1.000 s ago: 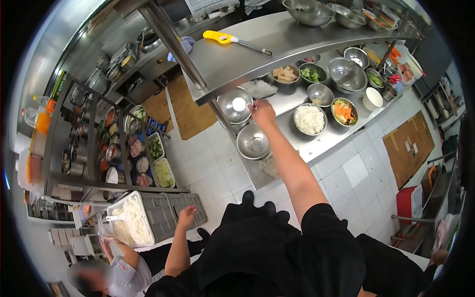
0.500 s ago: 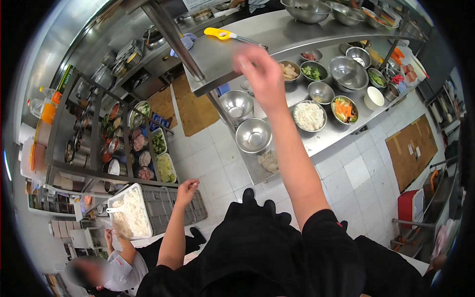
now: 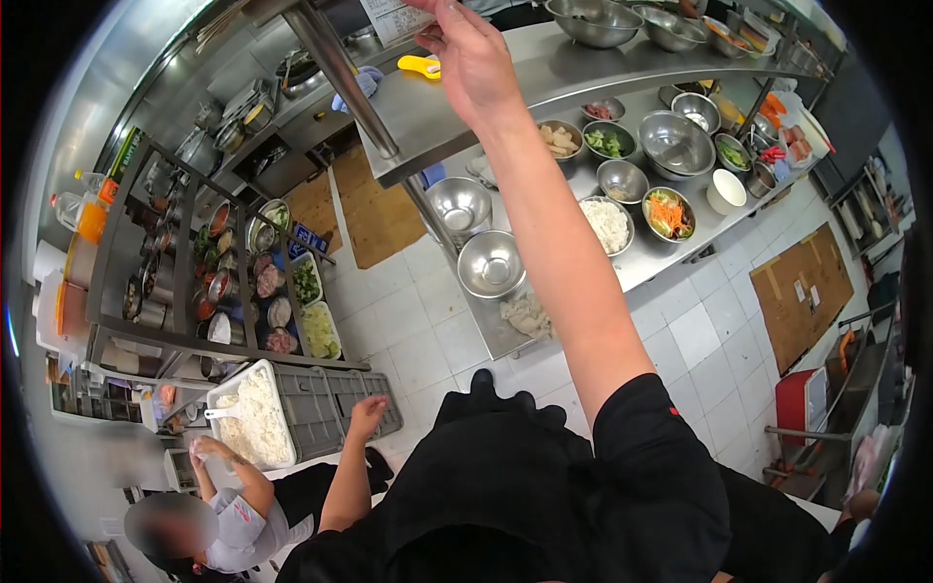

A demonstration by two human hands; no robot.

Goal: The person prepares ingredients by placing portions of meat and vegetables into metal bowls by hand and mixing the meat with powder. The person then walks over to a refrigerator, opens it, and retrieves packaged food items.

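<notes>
My right hand (image 3: 476, 68) is stretched out over the upper steel shelf (image 3: 544, 73), its fingers closed at the edge of a printed paper slip (image 3: 394, 21) at the top of view. Beneath that wrist lies a yellow-handled lighter (image 3: 420, 66), partly covered by the hand. My left hand (image 3: 367, 415) hangs low beside the grey crate (image 3: 326, 408), fingers curled in, with nothing visible in them. Below my right forearm are empty steel bowls (image 3: 490, 264), a bowl of white rice (image 3: 606, 227) and a bowl of shredded carrot and greens (image 3: 669, 214).
At left stands a rack (image 3: 194, 340) with several containers of ingredients. A white tub of rice (image 3: 258, 413) rests by the crate. A co-worker (image 3: 243, 515) is at lower left with hands together. Cardboard (image 3: 802, 291) lies on the tiled floor at right.
My right hand has moved up and left, from above the lighter's tip to the paper slip. My left hand has dropped slightly. The co-worker's hands have shifted away from the rice tub.
</notes>
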